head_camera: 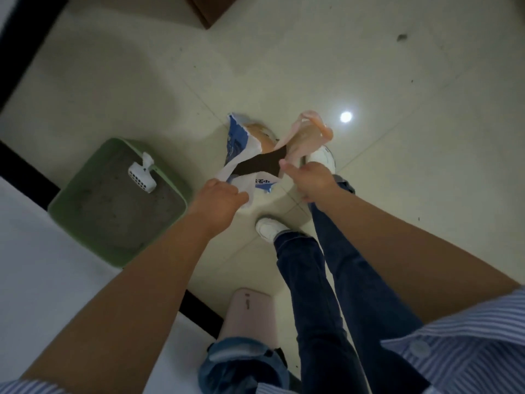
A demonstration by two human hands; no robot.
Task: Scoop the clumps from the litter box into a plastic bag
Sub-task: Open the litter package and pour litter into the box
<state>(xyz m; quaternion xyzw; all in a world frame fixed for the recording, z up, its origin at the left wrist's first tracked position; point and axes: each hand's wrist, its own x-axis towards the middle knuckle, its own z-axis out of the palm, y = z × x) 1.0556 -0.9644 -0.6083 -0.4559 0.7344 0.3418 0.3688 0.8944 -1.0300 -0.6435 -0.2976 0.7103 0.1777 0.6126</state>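
Both hands pinch thin, limp, slippery bags: left hand [220, 194] the white bag [241, 149], right hand [311, 177] the pink bag [306, 135]; grip the rims. Litter box [85, 200] at nine o'clock.

The floor [397, 81] is made of big pale tiles with thin lines between them. A round white spot of light [345, 117] shines on it. A small dark speck [401, 37] lies on the floor far off at the top right. At the top, the corner of a brown wooden thing [208, 9] pokes in. Two legs in dark blue jeans [355, 280] stand on the tiles, with white shoes [268, 227] on the feet. A pink phone [250, 311] sticks up near the bottom, just beside the jeans. A striped blue and white shirt [468, 345] shows at the bottom right. A white surface [42, 280] with a black edge fills the left side.
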